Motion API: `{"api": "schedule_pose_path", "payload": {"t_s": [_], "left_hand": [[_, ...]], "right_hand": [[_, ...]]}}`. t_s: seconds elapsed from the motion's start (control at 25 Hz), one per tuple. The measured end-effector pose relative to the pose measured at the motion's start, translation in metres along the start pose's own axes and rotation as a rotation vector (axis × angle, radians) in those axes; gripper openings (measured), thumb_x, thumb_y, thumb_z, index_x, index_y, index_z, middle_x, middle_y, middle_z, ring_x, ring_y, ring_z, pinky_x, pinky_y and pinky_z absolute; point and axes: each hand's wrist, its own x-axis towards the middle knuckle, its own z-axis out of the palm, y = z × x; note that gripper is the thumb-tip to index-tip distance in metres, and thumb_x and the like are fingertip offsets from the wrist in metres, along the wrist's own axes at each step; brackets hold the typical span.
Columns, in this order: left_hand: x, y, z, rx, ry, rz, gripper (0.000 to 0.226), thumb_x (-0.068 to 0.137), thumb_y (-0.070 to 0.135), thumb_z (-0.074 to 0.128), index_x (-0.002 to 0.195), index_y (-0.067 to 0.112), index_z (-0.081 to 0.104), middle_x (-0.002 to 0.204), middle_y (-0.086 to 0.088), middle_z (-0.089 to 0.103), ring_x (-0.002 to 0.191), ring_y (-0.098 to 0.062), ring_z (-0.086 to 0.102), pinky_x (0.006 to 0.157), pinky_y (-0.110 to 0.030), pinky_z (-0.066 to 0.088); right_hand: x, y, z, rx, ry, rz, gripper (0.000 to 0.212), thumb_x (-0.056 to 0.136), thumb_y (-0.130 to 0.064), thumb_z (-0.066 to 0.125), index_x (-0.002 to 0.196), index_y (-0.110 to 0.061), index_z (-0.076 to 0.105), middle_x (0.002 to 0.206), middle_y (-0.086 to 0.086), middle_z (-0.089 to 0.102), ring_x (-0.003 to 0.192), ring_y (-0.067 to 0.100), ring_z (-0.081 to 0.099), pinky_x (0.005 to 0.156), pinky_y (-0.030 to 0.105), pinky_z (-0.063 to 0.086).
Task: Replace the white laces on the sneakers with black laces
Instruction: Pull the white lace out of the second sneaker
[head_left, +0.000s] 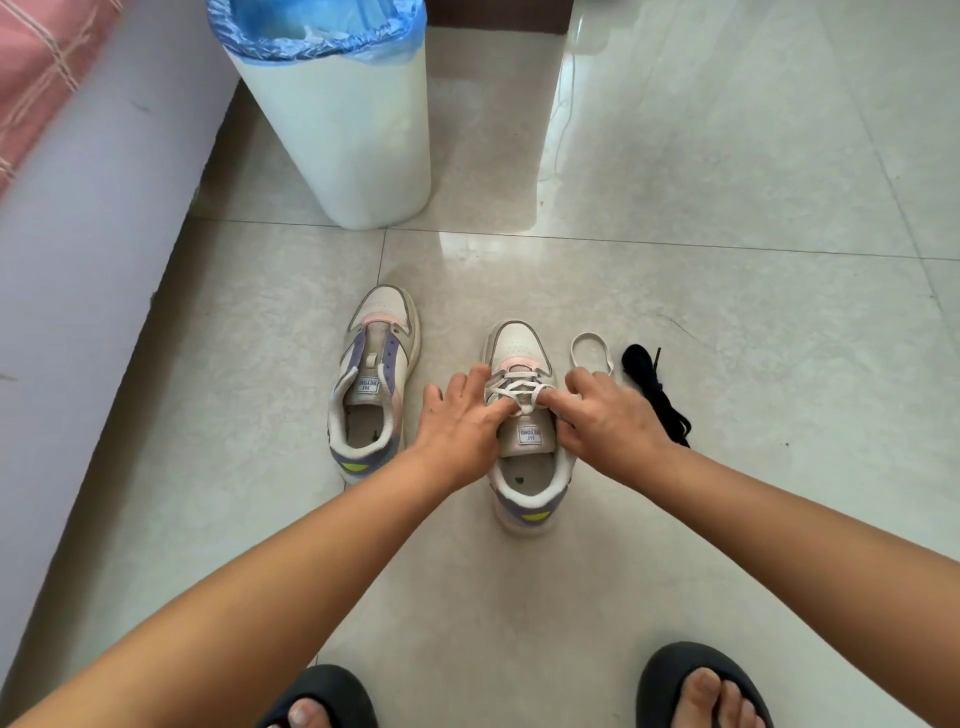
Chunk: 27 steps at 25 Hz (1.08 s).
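Note:
Two white, pink and purple sneakers stand on the tiled floor, toes pointing away from me. The left sneaker (371, 379) has no lace in its eyelets. The right sneaker (524, 431) still carries a white lace (514, 387) crossed over its tongue. My left hand (460, 421) and my right hand (602, 410) meet over that shoe, fingertips pinching the white lace near the upper eyelets. A loose white lace (592, 351) lies coiled just right of the shoe, and a black lace (657, 392) lies bunched beside it.
A white bin (358, 135) with a blue liner stands on the floor behind the sneakers. A pale wall or bed base (78, 270) runs along the left. My feet in dark slippers (322, 699) show at the bottom edge.

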Motion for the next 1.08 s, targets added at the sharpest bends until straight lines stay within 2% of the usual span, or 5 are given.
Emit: {"api": "schedule_pose_path", "payload": {"t_s": [0.16, 0.28, 0.48, 0.76, 1.08], "left_hand": [[0.010, 0.005, -0.003, -0.236, -0.119, -0.078, 0.027, 0.090, 0.026, 0.050, 0.117, 0.029, 0.053, 0.127, -0.005, 0.033, 0.116, -0.023, 0.035, 0.092, -0.038, 0.029], [0.013, 0.001, -0.002, -0.877, -0.163, -0.237, 0.024, 0.080, 0.005, 0.056, 0.094, 0.024, 0.058, 0.113, -0.004, 0.034, 0.108, -0.019, 0.041, 0.094, -0.028, 0.037], [0.009, 0.006, -0.011, -1.596, -0.291, -0.460, 0.016, 0.060, 0.015, 0.060, 0.074, 0.023, 0.056, 0.080, 0.001, 0.053, 0.075, -0.014, 0.046, 0.064, -0.025, 0.037], [0.012, 0.002, -0.019, -1.844, -0.352, -0.664, 0.038, 0.092, 0.045, 0.039, 0.064, 0.023, 0.053, 0.065, 0.008, 0.050, 0.066, -0.006, 0.044, 0.063, -0.028, 0.034], [0.012, 0.008, -0.023, -1.606, -0.395, -0.629, 0.027, 0.092, 0.040, 0.048, 0.074, 0.022, 0.056, 0.079, 0.007, 0.058, 0.084, -0.009, 0.051, 0.073, -0.030, 0.039]], "right_hand": [[0.011, -0.012, -0.007, -0.132, -0.139, 0.025, 0.038, 0.059, -0.025, 0.078, 0.095, -0.021, 0.069, 0.090, 0.011, 0.060, 0.079, 0.030, 0.060, 0.055, 0.033, 0.042], [0.017, -0.011, -0.009, 0.186, -0.453, 0.252, 0.030, 0.082, -0.022, 0.059, 0.112, -0.023, 0.055, 0.110, 0.007, 0.045, 0.107, 0.026, 0.044, 0.076, 0.031, 0.036], [0.018, -0.007, -0.014, 1.121, -0.434, 0.613, 0.027, 0.078, 0.003, 0.058, 0.079, -0.023, 0.053, 0.075, 0.002, 0.043, 0.060, 0.010, 0.037, 0.053, 0.016, 0.033], [0.016, -0.004, -0.021, 1.632, -0.420, 1.117, 0.035, 0.093, -0.042, 0.044, 0.066, -0.021, 0.052, 0.068, -0.009, 0.056, 0.071, 0.010, 0.045, 0.067, 0.026, 0.036], [0.010, -0.003, -0.021, 1.577, -0.476, 1.097, 0.030, 0.093, -0.038, 0.049, 0.071, -0.019, 0.056, 0.080, -0.002, 0.057, 0.075, 0.012, 0.047, 0.074, 0.029, 0.040]]}}
